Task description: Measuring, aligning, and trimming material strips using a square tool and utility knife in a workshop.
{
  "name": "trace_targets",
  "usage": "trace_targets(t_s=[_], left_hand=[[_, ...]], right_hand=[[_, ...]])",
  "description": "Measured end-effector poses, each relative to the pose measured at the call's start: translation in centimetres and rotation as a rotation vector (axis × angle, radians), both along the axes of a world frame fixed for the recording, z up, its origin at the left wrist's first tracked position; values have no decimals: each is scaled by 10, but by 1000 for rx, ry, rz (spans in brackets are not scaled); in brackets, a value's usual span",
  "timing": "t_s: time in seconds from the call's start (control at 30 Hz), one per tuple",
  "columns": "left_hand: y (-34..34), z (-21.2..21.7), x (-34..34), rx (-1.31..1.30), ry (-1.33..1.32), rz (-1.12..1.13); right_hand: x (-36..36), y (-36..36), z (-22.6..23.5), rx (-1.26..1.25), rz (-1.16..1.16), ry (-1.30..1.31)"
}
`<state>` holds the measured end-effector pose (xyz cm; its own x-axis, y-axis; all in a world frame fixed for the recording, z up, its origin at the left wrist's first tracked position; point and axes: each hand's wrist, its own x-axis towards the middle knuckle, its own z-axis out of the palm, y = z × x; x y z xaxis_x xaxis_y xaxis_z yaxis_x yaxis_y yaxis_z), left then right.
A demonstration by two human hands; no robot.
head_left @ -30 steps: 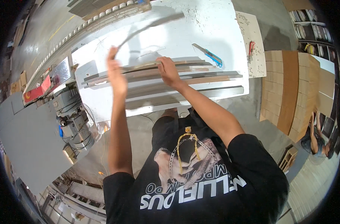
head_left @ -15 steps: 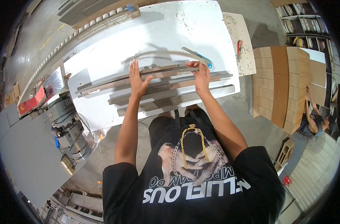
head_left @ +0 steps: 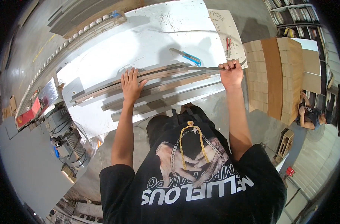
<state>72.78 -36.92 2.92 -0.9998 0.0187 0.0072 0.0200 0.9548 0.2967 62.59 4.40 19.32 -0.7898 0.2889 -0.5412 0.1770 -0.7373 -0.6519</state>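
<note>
Several long, narrow wood-toned strips [head_left: 155, 89] lie roughly parallel across the white tabletop [head_left: 103, 59]. My left hand [head_left: 132, 86] rests flat over the farther ones, fingers stretched and thumb apart. At the table's right edge, my right hand [head_left: 231, 72] is closed around a thin grey-brown flexible band [head_left: 205, 68]. The band runs along the far strip into my fist, and its free length appears to curve back over the table. Just beyond the strips lies a blue utility knife [head_left: 190, 57] with its blade end pointing left.
A speckled pale board [head_left: 218, 18] adjoins the table on the right, bearing a red-handled tool [head_left: 228, 46]. Farther right stands a large stack of wood-coloured panels [head_left: 272, 80], with another person [head_left: 313, 115] beyond it. Grey machinery [head_left: 67, 130] stands at left, and a roller rail [head_left: 88, 28] runs behind.
My right hand has moved right to the table edge and closed on the band, drawing it along. My left hand stays spread on the strips. The view has shifted slightly.
</note>
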Motion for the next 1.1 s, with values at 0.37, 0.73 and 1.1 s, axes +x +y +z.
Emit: trace_targets(t_s=[0.37, 0.73, 1.1], left_hand=[[4, -3, 4, -60, 4, -29], [4, 4, 4, -104, -99, 14], [4, -8, 4, -238, -238, -23]], right_hand=[[24, -5, 10, -72, -2, -97], [46, -42, 41, -16, 220, -90], [7, 27, 248, -478, 247, 668]])
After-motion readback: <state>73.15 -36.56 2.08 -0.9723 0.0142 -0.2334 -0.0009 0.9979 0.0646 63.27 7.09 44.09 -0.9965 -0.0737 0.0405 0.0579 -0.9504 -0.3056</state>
